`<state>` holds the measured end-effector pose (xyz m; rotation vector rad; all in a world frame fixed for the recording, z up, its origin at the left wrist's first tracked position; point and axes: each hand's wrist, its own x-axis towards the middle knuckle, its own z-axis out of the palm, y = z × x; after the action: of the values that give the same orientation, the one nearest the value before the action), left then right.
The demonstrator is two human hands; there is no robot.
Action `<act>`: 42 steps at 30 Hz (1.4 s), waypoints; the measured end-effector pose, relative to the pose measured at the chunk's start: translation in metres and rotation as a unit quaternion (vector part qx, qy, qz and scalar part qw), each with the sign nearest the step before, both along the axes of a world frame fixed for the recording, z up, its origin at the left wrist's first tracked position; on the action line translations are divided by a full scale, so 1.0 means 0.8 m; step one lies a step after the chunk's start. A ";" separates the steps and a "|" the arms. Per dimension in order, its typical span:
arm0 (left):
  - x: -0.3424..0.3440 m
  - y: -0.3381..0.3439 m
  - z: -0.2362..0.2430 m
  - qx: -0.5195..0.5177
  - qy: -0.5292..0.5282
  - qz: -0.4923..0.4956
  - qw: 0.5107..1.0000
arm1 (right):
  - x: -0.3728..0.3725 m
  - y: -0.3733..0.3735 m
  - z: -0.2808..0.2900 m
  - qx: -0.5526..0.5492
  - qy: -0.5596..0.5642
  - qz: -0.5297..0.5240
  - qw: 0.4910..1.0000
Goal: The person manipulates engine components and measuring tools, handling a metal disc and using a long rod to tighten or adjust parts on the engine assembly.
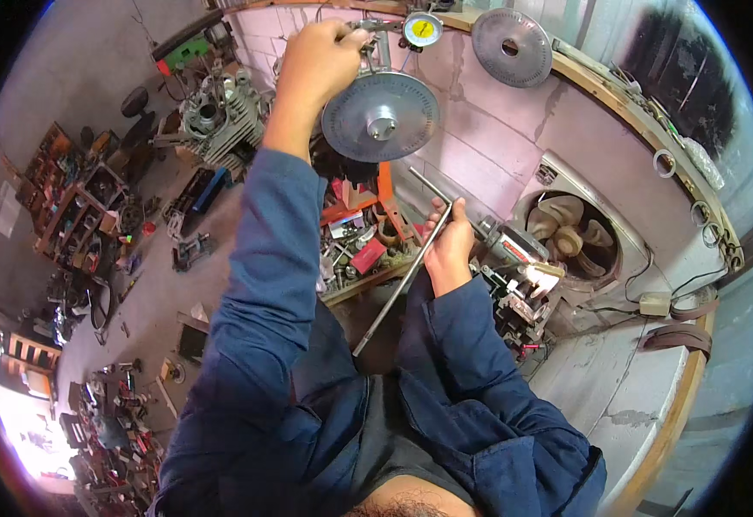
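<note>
Raised at the upper middle, my left hand (323, 62) is closed around a metal arm (383, 26) beside a dial gauge (422, 30) with a yellow centre. Just below those fingers is a round steel disc (381, 117) with marks along its rim and a hub in its middle. My right hand (450, 239), lower and further right, grips a long steel bar wrench (394, 297) near its bend. Its long shank slants down to the left over my lap, and a shorter arm points up to the left. Part of the wrench is hidden by the fingers.
Against the wall on the right stand a fan (569, 233) and a motor (507, 246). A second disc (512, 47) hangs by the wooden ledge (605, 86). Parts fill an orange-framed tray (355, 246); an engine block (213, 112) and scattered tools lie left.
</note>
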<state>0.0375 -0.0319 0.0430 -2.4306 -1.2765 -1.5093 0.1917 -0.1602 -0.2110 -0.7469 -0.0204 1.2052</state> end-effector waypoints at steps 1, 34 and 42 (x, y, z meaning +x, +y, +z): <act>0.010 -0.007 0.021 0.007 0.095 0.012 0.995 | 0.008 0.000 -0.008 0.005 -0.012 0.005 1.000; -0.019 0.011 -0.065 -0.148 -0.258 -0.305 0.905 | 0.031 -0.010 -0.021 0.002 0.001 -0.004 1.000; -0.008 0.013 -0.079 -0.107 -0.278 -0.262 0.918 | 0.030 -0.046 0.077 0.110 -0.197 -0.141 0.964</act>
<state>0.0314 -0.0212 -0.0200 -2.7405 -0.8917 -2.4608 0.2156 -0.1972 -0.1495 -0.7535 -0.3614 0.7555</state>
